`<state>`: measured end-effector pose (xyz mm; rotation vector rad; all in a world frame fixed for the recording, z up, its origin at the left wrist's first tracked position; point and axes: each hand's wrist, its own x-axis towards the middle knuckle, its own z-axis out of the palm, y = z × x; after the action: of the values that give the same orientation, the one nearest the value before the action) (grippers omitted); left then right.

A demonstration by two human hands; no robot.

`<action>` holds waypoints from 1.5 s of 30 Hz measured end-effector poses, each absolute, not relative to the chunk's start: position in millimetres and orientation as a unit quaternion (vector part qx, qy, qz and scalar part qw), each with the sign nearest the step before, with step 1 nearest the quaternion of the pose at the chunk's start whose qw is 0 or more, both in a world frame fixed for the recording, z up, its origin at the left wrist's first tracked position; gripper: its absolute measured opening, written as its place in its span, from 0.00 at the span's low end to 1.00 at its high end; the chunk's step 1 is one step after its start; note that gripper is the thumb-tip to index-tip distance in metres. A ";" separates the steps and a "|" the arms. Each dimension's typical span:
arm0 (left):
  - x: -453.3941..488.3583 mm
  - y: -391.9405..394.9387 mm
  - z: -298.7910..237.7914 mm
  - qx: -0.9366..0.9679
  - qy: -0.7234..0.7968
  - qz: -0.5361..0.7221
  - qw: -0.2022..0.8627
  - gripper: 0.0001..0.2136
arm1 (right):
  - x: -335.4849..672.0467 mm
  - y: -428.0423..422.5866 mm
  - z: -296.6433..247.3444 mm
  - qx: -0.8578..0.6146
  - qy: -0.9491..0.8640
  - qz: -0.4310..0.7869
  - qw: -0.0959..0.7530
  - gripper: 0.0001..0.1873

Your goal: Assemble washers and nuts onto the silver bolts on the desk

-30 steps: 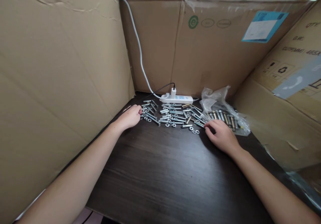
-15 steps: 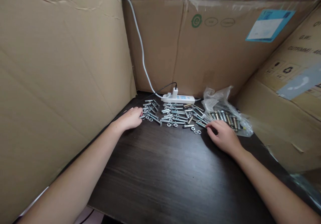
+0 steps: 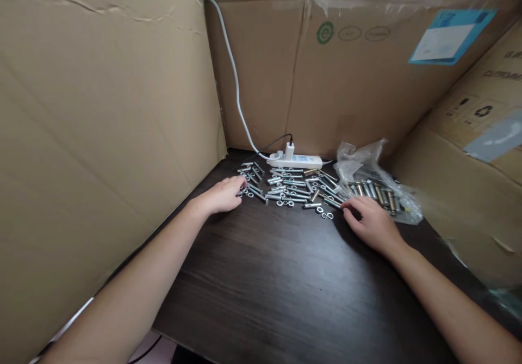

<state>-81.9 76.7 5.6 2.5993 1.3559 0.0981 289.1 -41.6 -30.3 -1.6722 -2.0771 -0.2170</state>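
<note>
My left hand (image 3: 226,194) is at the left group of silver bolts, nuts and washers (image 3: 258,192). Its fingers are bent together over the near left side of that group; whatever they grip is hidden beneath them. On the right, my right hand (image 3: 372,220) rests on the tabletop with loosely curled fingers and a gap between thumb and forefinger. Those fingertips lie close to the end of a bolt (image 3: 332,203), and no held thing shows. Between both hands, more bolts and sleeves (image 3: 296,192) lie in rough rows, with loose nuts and washers (image 3: 324,214) at the near edge.
A clear plastic bag (image 3: 411,206) with bolts in it lies beyond my right hand. Behind the hardware sits a white power strip (image 3: 316,161) with a plug (image 3: 289,150) and cables. Cardboard walls (image 3: 261,81) enclose the dark tabletop (image 3: 277,282) on three sides.
The camera view has shifted slightly, so the scene sits further right. My left hand has moved a little right, further over the left bolts. My right hand has stayed nearly still.
</note>
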 end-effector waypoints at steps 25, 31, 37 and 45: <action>-75.4 70.9 1.7 0.893 0.415 0.047 0.168 0.19 | 286.5 -43.1 -28.0 -0.606 -0.758 -0.078 0.230 0.09; -72.3 65.0 7.6 0.886 0.416 0.026 0.201 0.18 | 286.1 -43.2 -28.7 -0.602 -0.759 -0.077 0.235 0.08; -60.0 50.6 11.6 0.895 0.382 0.031 0.229 0.16 | 289.2 -42.0 -28.6 -0.602 -0.760 -0.076 0.232 0.08; -28.4 15.4 1.8 0.917 0.298 0.083 0.253 0.14 | 225.7 -62.0 -9.8 -0.551 -0.798 -0.058 0.238 0.08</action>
<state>-28.4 15.4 1.8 2.4925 0.8090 0.2267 225.7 -62.0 -9.8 -1.5099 -2.1851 -0.1589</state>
